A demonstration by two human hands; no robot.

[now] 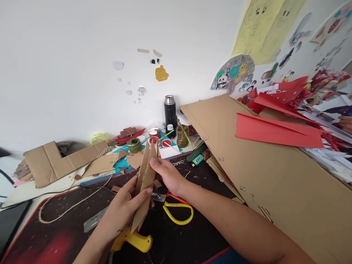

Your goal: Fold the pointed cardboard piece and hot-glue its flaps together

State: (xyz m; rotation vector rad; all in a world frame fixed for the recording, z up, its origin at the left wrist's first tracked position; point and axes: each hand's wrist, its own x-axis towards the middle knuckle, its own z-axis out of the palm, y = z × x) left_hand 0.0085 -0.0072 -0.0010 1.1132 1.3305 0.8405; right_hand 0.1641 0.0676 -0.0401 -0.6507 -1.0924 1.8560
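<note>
A folded strip of brown cardboard (147, 176) with pointed upper ends stands tilted between my two hands. My left hand (129, 203) is closed around its lower left side, thumb across the front. My right hand (167, 174) pinches its upper right edge with the thumb near the tips. Below and right of the cardboard lie scissors (178, 216) with yellow and red handles, their blades partly hidden. A yellow glue gun (137, 240) lies under my left wrist. To the left, a grey metal-like blade or ruler (95, 220) is partly covered by my forearm.
A large cardboard sheet (275, 176) with red paper (277, 132) fills the right side. Paint jars (134, 146) and a black bottle (170, 113) stand by the wall. Cut cardboard (46, 165) lies at the left. A cord and string (68, 211) cross the dark mat (68, 234).
</note>
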